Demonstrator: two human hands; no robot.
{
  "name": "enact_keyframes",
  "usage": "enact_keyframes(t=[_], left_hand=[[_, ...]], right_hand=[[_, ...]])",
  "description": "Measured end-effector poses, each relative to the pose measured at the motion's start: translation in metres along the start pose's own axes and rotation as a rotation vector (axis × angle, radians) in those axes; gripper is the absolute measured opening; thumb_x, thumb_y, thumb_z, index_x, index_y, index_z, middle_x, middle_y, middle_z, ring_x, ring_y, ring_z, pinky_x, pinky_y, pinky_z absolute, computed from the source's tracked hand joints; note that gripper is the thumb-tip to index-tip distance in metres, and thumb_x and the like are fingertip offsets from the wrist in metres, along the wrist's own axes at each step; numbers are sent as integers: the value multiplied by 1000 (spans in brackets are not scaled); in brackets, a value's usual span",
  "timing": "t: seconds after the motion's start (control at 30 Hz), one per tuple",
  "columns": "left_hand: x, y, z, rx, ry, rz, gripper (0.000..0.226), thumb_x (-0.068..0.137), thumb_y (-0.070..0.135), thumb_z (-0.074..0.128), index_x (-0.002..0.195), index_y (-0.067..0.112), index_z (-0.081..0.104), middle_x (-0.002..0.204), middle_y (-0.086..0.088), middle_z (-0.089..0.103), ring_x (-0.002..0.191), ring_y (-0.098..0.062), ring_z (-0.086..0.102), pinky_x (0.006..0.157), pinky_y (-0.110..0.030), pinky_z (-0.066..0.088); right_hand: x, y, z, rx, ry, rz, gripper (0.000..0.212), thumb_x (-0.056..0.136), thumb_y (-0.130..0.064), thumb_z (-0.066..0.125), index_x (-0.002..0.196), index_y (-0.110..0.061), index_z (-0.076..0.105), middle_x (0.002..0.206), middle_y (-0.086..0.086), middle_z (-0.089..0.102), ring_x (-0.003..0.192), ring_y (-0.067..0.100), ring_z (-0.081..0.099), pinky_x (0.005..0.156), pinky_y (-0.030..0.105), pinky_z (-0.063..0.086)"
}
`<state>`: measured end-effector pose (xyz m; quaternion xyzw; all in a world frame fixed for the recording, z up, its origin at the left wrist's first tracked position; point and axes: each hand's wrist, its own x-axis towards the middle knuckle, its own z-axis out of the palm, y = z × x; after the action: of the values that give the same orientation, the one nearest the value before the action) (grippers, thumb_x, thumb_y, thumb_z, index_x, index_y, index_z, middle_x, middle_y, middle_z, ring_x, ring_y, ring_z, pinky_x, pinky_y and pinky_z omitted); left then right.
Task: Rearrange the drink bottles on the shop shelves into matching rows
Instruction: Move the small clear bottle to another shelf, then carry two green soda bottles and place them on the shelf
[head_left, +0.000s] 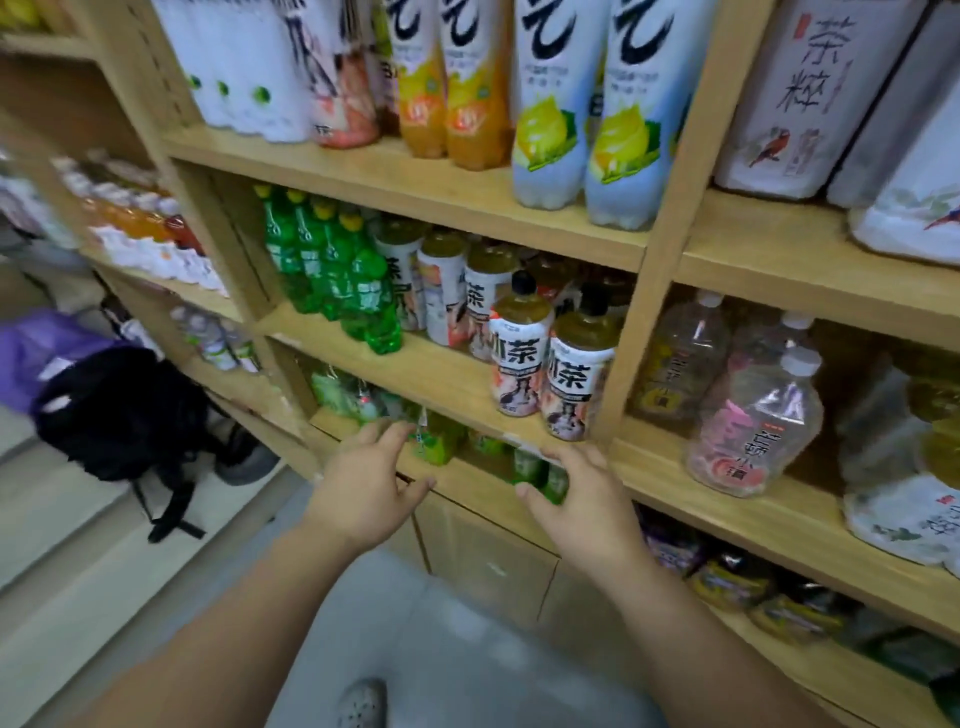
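My left hand (366, 480) and my right hand (582, 493) reach toward the low shelf (467, 483), fingers relaxed and spread, holding nothing. Between and behind them stand green-labelled bottles (436, 441), partly hidden by the shelf above. On the middle shelf (441, 374), a row of green soda bottles (337, 275) stands left of white-labelled tea bottles (519, 358). The top shelf carries tall bottles with yellow fruit labels (550, 104) and orange ones (452, 88).
A black backpack (124, 410) and a purple bag (31, 348) lie on the floor at left. Clear bottles with pink labels (753, 415) fill the right bay. A wooden upright (639, 312) divides the bays. My shoe (361, 704) shows below.
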<state>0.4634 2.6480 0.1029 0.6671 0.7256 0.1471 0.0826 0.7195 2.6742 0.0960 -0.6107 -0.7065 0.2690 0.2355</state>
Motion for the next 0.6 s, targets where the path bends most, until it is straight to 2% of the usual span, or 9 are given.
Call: enact_keyframes(t=[0.13,0.3,0.53,0.6], left_hand=[[18,-60,-12,32,-20,5,70,90,57,66,148,25,46,155,-9,44,140,-33,44,114,-46,42],[57,-138,-37,12,-29,13,71,91,57,65,151,25,43,159,-8,39,145,-31,38,117,-41,36],[115,-216,-71,-18,-49,116,71,89,54,69,148,23,47,153,-7,45,138,-31,46,111,-42,44],[133,-227,-74,-38,-62,129,70,89,54,68,148,23,46,155,-7,42,140,-31,43,112,-42,43]], right_hand=[[34,-43,36,-23,12,-18,50,89,-49,74,133,-27,62,138,-1,53,128,22,51,101,33,45],[76,-103,94,13,35,56,50,90,-47,74,134,-25,62,141,2,54,131,23,50,107,35,44],[119,-177,149,69,76,141,49,91,-47,72,135,-27,61,137,0,53,125,21,53,97,28,42],[130,-187,156,87,75,158,50,92,-47,71,137,-28,59,138,-1,52,126,21,52,94,28,41]])
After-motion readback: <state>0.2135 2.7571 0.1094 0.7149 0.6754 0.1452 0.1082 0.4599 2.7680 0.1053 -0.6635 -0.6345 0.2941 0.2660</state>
